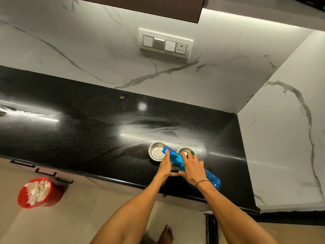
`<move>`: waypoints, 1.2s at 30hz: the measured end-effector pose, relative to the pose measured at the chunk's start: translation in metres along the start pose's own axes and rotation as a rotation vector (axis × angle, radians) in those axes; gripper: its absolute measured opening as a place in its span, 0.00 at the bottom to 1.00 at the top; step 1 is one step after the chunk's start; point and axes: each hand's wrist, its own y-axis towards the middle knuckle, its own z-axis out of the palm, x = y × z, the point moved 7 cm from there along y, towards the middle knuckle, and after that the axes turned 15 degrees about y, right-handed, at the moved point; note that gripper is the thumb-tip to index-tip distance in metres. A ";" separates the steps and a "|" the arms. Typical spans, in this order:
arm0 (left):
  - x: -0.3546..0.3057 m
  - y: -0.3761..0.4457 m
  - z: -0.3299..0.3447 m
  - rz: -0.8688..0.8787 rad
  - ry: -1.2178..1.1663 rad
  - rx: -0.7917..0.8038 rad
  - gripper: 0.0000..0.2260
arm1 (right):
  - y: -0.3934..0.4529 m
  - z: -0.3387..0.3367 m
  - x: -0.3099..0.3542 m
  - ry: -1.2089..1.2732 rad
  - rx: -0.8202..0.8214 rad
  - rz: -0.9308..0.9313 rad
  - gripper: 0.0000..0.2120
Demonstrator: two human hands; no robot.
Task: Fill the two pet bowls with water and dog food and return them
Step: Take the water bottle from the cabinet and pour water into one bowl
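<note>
Head view: black desk (73, 124) seen below marble wall. Blue water bottle (176, 160) tilted, mouth held over left steel bowl (155, 151), likely for pouring water. Right steel bowl (186, 150) set just beside. Bottle clasped by both grips: left hand (165, 165) near neck, right hand (192, 168) over body.

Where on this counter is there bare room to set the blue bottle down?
The black counter is bare left of the left bowl and behind both bowls to the wall. It's crowded around the bottle, right bowl and both hands.
</note>
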 end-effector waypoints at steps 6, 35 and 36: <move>0.002 0.005 0.001 -0.016 0.017 0.035 0.30 | 0.002 -0.001 -0.002 0.014 0.021 0.021 0.35; 0.033 0.029 0.004 -0.070 -0.045 0.062 0.37 | 0.001 0.004 0.004 -0.011 0.150 0.082 0.36; 0.033 0.028 0.004 -0.072 -0.047 0.063 0.37 | 0.000 0.004 0.005 -0.011 0.151 0.082 0.36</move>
